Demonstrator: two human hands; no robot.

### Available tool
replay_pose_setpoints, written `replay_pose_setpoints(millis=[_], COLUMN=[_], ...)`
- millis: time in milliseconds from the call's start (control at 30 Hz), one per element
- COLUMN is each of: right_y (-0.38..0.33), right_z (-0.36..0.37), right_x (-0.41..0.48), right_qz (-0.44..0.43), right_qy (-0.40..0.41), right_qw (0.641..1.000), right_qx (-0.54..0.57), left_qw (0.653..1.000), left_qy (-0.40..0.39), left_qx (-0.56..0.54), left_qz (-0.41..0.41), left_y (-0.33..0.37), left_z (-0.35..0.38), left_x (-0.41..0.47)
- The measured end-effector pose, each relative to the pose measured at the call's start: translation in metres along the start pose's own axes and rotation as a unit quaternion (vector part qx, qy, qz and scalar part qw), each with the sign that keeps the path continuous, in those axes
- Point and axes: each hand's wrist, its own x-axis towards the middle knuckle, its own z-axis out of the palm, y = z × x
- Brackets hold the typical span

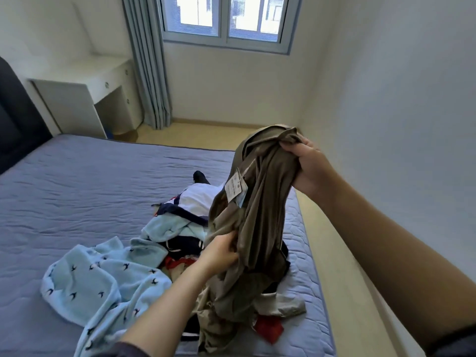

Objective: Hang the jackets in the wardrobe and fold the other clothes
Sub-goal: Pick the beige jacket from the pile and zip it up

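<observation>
The job is looking barely begun from where I'm standing. A heap of clothes (pixel 185 228) is lying jumbled near the right edge of the bed (pixel 90 181), no folded stack is showing anywhere on the cover, and no wardrobe or hanger is in sight.

The person is lifting one brown garment (pixel 260 202) up out of the heap. The right hand (pixel 306 163) is clenching a bunched fistful of it at the top, raised above the bed's edge. The left hand (pixel 219 251) is pinching a fold lower down, just over the heap. The garment's lower end is trailing down into the other clothes. I can't tell whether it is a jacket or something for folding. My guess is that the person is sorting that out now.

The brown cloth is looking thin and smooth, falling in long soft folds with a faint sheen. A paper tag (pixel 235 188) is dangling from its upper part, so it may be unworn.

Beside it, a pale blue fleece (pixel 103 274) with small dark bird shapes is spreading out to the left, thick and fuzzy. A white and navy piece (pixel 198 199) is sitting at the back of the heap. A scrap of red cloth (pixel 268 328) is poking out at the front. The bed cover is quilted, grey-blue and lightly wrinkled.
</observation>
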Motion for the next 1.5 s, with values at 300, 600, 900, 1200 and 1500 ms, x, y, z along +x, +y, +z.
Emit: replay_pose_setpoints(millis=[300,600,900,1200,1500], right_y=[-0.033,-0.058,-0.068,-0.026,-0.059], right_z=[-0.022,-0.034,-0.122,-0.112,-0.129], right_x=[-0.007,-0.022,-0.045,-0.033,-0.025], right_qz=[-0.041,-0.065,0.013,0.219,0.111], right_qy=[0.054,0.058,0.118,0.042,0.058], right_qw=[0.997,0.995,0.982,0.949,0.962], right_qx=[0.048,0.044,-0.146,-0.223,-0.242], left_qw=[0.986,0.989,0.939,0.822,0.72], left_qy=[0.03,0.123,0.341,0.25,0.207], left_qx=[0.146,0.056,0.036,0.434,0.65], left_qz=[-0.077,-0.066,0.034,0.27,0.129], left_y=[0.024,0.061,0.052,0.12,0.096], left_z=[0.016,0.033,-0.102,-0.195,-0.247], left_x=[0.025,0.044,0.059,0.028,-0.019])
